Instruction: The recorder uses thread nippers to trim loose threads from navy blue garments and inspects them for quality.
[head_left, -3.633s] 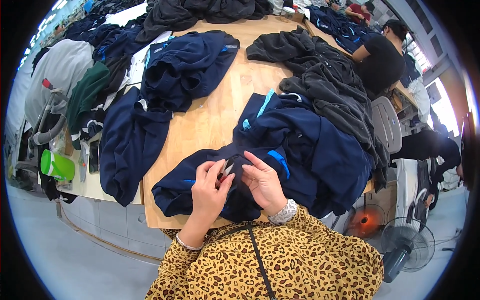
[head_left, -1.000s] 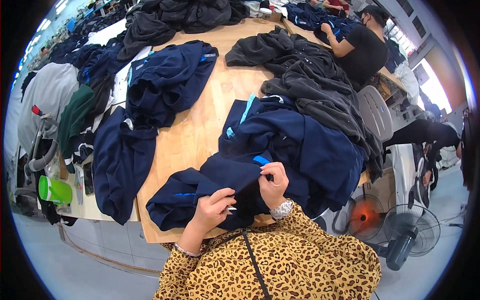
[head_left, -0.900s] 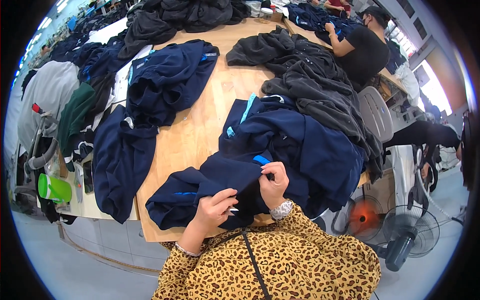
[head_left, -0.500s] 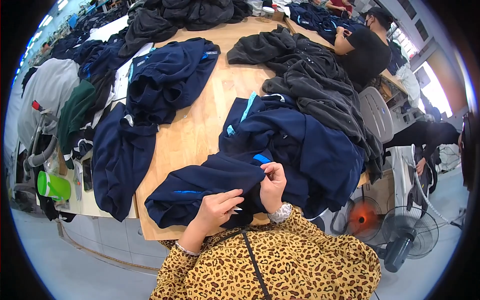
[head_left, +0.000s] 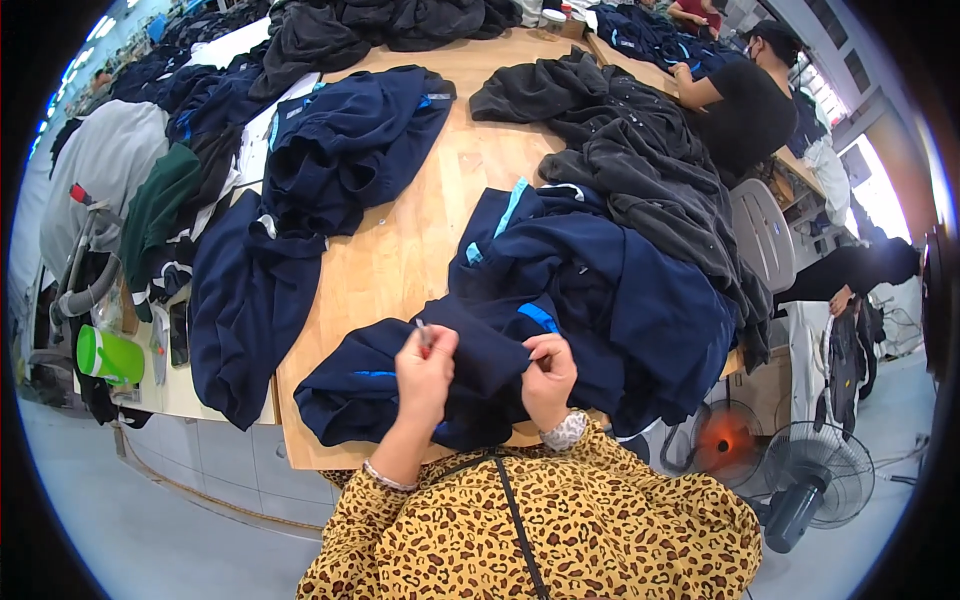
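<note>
My left hand [head_left: 427,375] is closed round small thread snips [head_left: 423,331], whose metal tip shows above the fingers; the rest is covered by the hand. It is raised over a navy garment [head_left: 480,340] lying at the table's near edge. My right hand [head_left: 549,378] pinches a fold of this garment, just below a bright blue strip [head_left: 538,318] on the cloth. The garment runs into a larger navy heap [head_left: 640,290] at the right, where light blue tape [head_left: 511,206] shows.
Dark grey garments [head_left: 640,170] lie along the table's right side. More navy garments [head_left: 350,150] are on the left, near a green jug [head_left: 108,357]. A fan [head_left: 815,475] stands on the floor at right. A co-worker [head_left: 750,110] works beyond the grey chair [head_left: 763,235].
My left hand has risen from low on the cloth and turned upward, so the snips' tip now points away from me. My right hand keeps its pinch, shifted slightly.
</note>
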